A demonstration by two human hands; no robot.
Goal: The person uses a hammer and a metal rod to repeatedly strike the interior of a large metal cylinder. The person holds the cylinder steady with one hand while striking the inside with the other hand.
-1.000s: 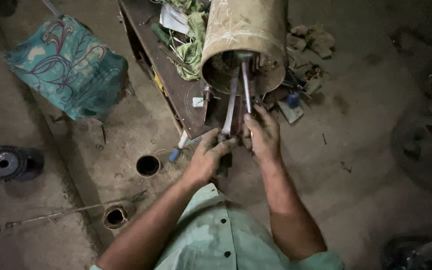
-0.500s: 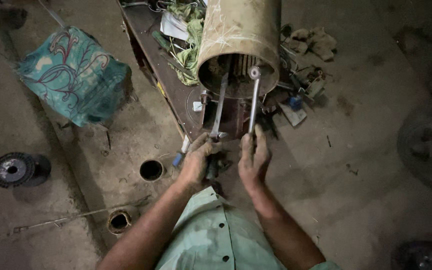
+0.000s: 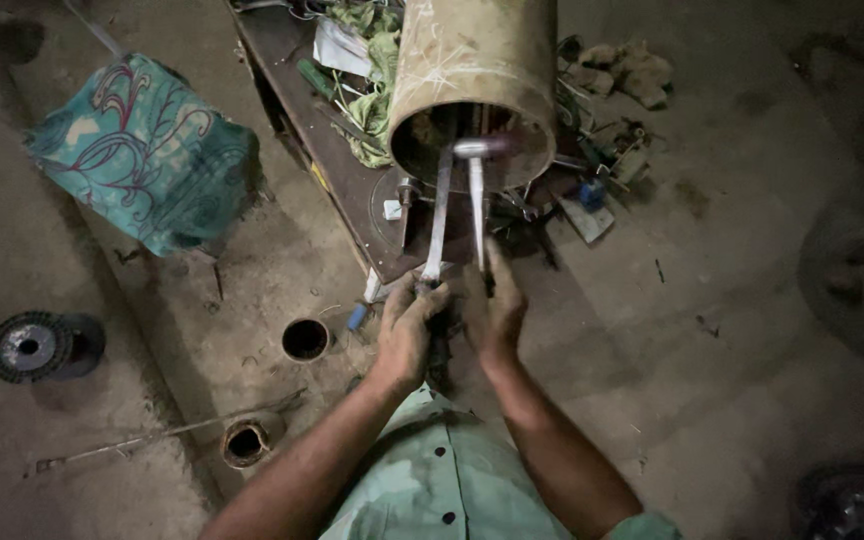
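The two long grey metal rods [image 3: 457, 205] reach from the hands into the open mouth of the rusty tan steel cylinder [image 3: 474, 85] lying on the cluttered dark workbench [image 3: 327, 195] — the left hand [image 3: 407, 330] is clamped round one rod, the right hand [image 3: 494, 305] round the other. If either grip slips, a rod could, I judge, jump out or pinch a finger. What the rods catch inside is lost in shadow — the patterned teal cloth bundle [image 3: 142, 150] sits well apart.

Left hand [image 3: 407, 325] fisted, fingers curled; right hand [image 3: 495, 305] closed, index extended; forearms converging.
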